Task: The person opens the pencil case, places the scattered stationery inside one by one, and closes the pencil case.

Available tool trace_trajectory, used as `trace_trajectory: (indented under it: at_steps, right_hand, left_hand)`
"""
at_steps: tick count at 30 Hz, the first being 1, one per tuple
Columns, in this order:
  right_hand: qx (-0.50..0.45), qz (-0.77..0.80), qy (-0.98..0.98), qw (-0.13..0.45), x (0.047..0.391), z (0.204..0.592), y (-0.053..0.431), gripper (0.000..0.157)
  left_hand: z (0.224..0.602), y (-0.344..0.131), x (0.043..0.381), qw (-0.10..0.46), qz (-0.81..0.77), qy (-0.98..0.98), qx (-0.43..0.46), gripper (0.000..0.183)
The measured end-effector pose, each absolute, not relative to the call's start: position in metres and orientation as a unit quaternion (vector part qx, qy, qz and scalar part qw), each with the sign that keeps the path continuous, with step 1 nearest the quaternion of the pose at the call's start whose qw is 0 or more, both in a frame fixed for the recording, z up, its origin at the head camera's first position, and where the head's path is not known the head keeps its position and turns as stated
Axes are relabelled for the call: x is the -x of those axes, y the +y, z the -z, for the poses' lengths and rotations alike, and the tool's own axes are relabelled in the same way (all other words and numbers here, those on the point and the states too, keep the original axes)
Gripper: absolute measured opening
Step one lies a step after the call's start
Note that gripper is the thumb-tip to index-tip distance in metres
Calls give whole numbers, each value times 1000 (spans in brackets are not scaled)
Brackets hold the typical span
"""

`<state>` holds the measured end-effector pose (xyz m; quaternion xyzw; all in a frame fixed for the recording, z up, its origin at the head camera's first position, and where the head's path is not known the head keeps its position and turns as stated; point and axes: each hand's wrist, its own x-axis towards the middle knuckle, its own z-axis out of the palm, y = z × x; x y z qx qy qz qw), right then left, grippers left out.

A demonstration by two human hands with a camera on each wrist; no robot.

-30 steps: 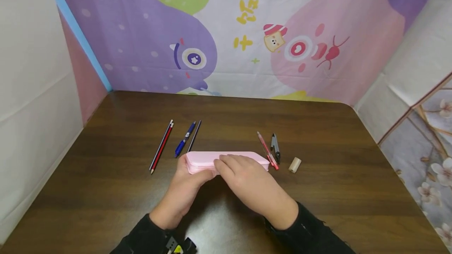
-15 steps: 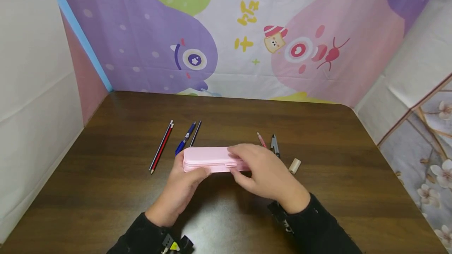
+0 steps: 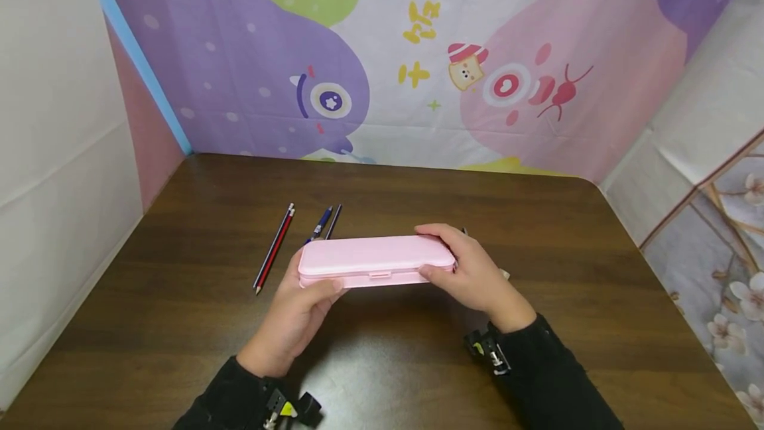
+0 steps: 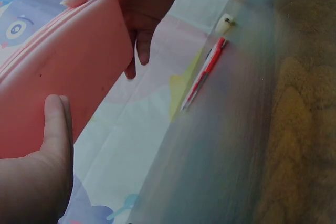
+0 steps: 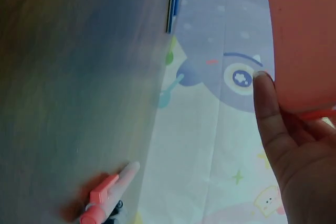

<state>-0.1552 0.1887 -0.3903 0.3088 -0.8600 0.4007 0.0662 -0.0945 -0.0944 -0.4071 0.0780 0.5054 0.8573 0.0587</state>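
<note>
A pink pencil case [image 3: 376, 255] is held level above the table by both hands, its lid down and its front clasp facing the person. My left hand [image 3: 292, 317] grips the left end, thumb along the front edge. At the other end my right hand [image 3: 477, 277] holds the corner, thumb on the front and fingers over the top and back. The left wrist view shows the case's plain underside [image 4: 79, 66] with fingers of the left hand [image 4: 42, 177] against it. In the right wrist view the right hand [image 5: 304, 166] grips one end of the case [image 5: 304, 35].
Two pencils [image 3: 274, 249] lie left on the brown table [image 3: 179, 337]. A blue pen [image 3: 321, 223] and a dark pencil [image 3: 334, 221] lie behind the case. A red pen [image 4: 205, 73] and a small pale block [image 4: 224, 23] are mostly hidden by the right hand in the head view.
The right hand has slid from the middle of the case to its right end and now grips there. The case has risen slightly and tilted, showing more of its lid and clasp.
</note>
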Motion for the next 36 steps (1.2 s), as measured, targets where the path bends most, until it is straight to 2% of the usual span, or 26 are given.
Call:
trace_trajectory:
  at_steps: [15, 23, 28, 36]
  right_hand:
    - [-319, -389, -860, 89, 149, 393, 181, 41]
    - [-315, -396, -858, 94, 147, 396, 178, 41]
    - [-311, -384, -865, 88, 149, 392, 181, 43]
    - [-289, -384, -875, 65, 151, 385, 191, 47]
  left_hand:
    - [410, -96, 94, 64, -852, 514, -70, 65]
    - [410, -99, 94, 64, -853, 510, -88, 62]
    - [409, -100, 95, 68, -841, 530, -81, 66]
    - [410, -102, 103, 119, -800, 588, -11, 83]
